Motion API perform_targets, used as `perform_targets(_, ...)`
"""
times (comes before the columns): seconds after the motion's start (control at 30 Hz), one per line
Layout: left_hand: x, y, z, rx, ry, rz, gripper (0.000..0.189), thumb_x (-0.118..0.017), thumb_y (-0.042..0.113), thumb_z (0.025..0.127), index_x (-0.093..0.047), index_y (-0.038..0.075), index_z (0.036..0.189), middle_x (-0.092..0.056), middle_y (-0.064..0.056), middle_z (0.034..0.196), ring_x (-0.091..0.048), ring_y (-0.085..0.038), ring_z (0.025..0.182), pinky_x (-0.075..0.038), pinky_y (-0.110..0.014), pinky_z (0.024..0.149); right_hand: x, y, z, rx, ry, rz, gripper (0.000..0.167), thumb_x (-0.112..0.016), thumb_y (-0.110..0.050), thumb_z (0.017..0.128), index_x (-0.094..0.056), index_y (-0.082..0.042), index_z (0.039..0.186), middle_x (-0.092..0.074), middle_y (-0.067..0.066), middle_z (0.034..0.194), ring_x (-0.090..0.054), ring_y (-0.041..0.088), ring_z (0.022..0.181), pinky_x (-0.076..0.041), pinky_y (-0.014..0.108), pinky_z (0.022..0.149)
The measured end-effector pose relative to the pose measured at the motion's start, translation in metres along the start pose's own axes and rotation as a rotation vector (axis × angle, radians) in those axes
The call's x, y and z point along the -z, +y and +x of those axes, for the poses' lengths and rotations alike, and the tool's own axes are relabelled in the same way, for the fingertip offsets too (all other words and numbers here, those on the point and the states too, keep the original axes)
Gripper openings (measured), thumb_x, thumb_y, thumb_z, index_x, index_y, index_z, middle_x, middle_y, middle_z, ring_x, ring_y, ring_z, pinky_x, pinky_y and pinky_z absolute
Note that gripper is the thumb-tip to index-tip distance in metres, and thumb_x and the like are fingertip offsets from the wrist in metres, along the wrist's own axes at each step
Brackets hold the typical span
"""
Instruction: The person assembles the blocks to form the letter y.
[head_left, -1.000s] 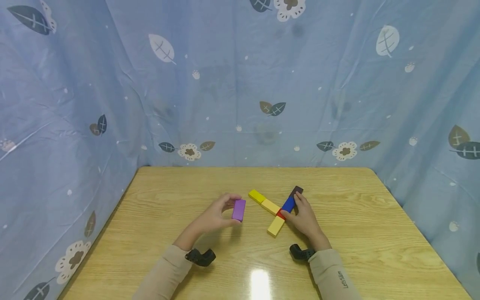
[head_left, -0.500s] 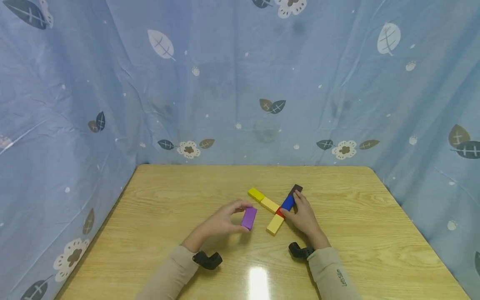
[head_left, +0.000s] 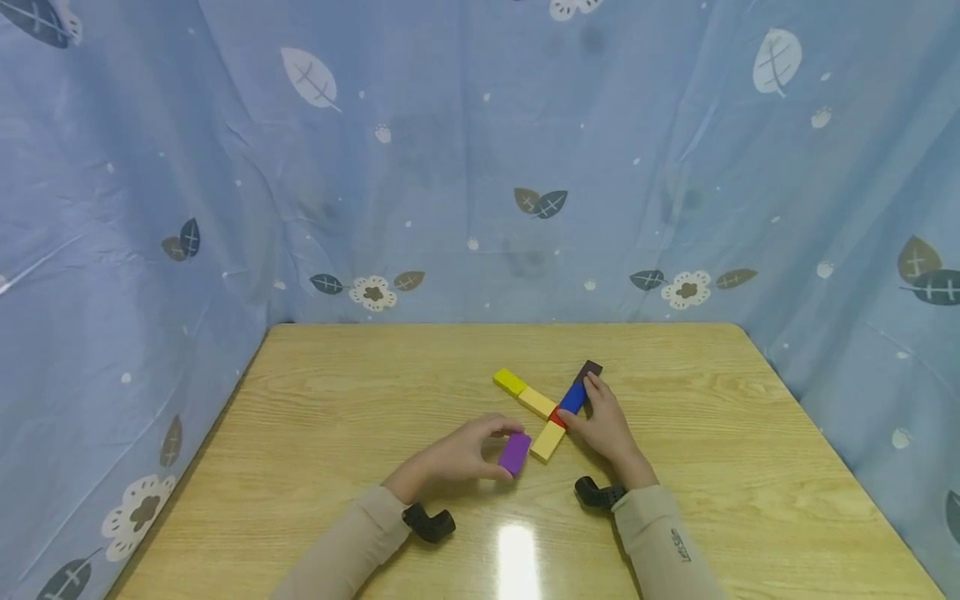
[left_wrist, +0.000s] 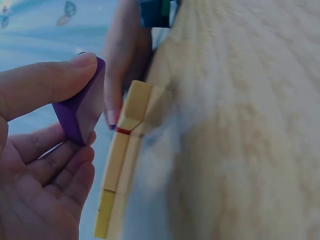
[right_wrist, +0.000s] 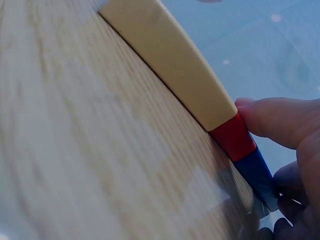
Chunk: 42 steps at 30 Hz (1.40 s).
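Observation:
My left hand [head_left: 467, 452] pinches a purple block [head_left: 514, 454] between thumb and fingertips, just left of a pale yellow block [head_left: 548, 442]. In the left wrist view the purple block [left_wrist: 82, 112] tilts, apart from the laid blocks. My right hand [head_left: 606, 427] holds the blue block [head_left: 573, 397], thumb by the red block [head_left: 556, 416] and fingers by the dark brown block [head_left: 588, 369]. These blocks form a slanting line from the pale yellow one to the brown. A second pale yellow block [head_left: 536, 402] and a bright yellow block [head_left: 509, 382] branch off leftward from the red one.
The blocks lie on a wood-grain table [head_left: 360, 375]. A blue patterned curtain [head_left: 450, 150] surrounds its back and sides. Both wrists carry black camera mounts, the left mount [head_left: 429, 524] and the right mount [head_left: 598, 493]. Light glares off the table's near part.
My left hand has carried the purple block rightward and nearer to me, up beside the near pale yellow block. My right hand has kept its place at the blocks. The head view has tilted down slightly.

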<state>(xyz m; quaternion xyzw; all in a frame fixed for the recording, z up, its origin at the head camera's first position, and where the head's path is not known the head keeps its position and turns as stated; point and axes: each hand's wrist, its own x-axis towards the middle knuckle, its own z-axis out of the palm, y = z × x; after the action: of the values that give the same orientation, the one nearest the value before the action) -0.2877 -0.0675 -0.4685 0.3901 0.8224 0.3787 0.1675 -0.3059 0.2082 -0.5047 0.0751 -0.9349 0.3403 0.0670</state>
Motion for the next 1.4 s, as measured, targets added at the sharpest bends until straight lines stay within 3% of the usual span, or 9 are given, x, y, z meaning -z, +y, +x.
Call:
perform_targets(0.27,-0.008,-0.005,0.004,-0.003,-0.020,0.072,0.068,-0.075,0.036,0.081,-0.045,0.014,0.138,-0.049,0.002,0.137,-0.044,-0.014,0.128,-0.036,-0.032,0.109,0.001,-0.002,0.001,-0.020,-0.013,-0.006,0.087,-0.065,-0.041,0.086,-0.026,0.011,0.143,-0.021,0.027,0.152,-0.022,0.047,0.138,-0.024,0.058,0.112)
perform_targets(0.8,-0.013,-0.005,0.004,0.013,-0.036,0.033,0.068,-0.075,0.033,0.080,-0.044,0.015,0.138,-0.050,0.002,0.137,-0.044,-0.013,0.128,-0.034,-0.031,0.110,0.001,-0.004,-0.002,-0.039,-0.020,-0.011,0.088,-0.065,-0.041,0.087,-0.023,0.010,0.145,-0.019,0.027,0.153,-0.020,0.047,0.139,-0.022,0.057,0.112)
perform_targets(1.0,-0.013,-0.003,0.004,0.033,-0.058,0.048,0.069,-0.076,0.031,0.080,-0.044,0.016,0.139,-0.048,0.003,0.139,-0.041,-0.013,0.132,-0.032,-0.032,0.112,0.002,-0.005,0.000,-0.028,-0.013,-0.009,0.088,-0.065,-0.043,0.087,-0.025,0.011,0.144,-0.020,0.027,0.153,-0.021,0.047,0.138,-0.023,0.057,0.112)
perform_targets(1.4,-0.016,-0.004,0.004,0.016,-0.076,0.087,0.071,-0.075,0.035,0.079,-0.043,0.021,0.140,-0.047,0.003,0.140,-0.041,-0.012,0.129,-0.034,-0.033,0.110,0.003,-0.005,-0.001,-0.037,-0.023,-0.004,0.088,-0.065,-0.042,0.087,-0.024,0.011,0.144,-0.019,0.027,0.153,-0.020,0.047,0.139,-0.023,0.057,0.112)
